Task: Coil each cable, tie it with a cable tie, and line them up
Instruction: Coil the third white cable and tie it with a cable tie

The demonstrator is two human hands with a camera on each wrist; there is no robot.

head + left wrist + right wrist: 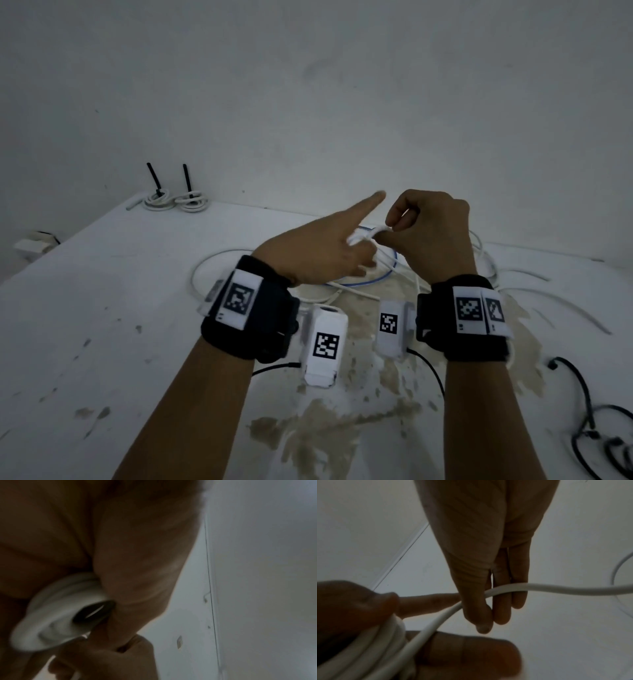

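Above the white table (102, 308) my left hand (346, 253) holds a small coil of white cable (358, 237), its index finger pointing straight out. The left wrist view shows the blurred coil (56, 615) against the fingers. My right hand (394, 229) is curled beside it and pinches the free strand of the same cable (556, 589), which runs to the coil (382, 649). Two tied white coils (159, 200) (191, 202) lie side by side at the back left, each with a black cable tie (153, 178) sticking up.
Loose white cables (205, 270) (565, 308) and a blue cable (370, 281) sprawl on the table under and around my hands. A black cable (582, 394) lies at the right front. A white box (32, 243) sits off the table's left edge. A wall stands behind.
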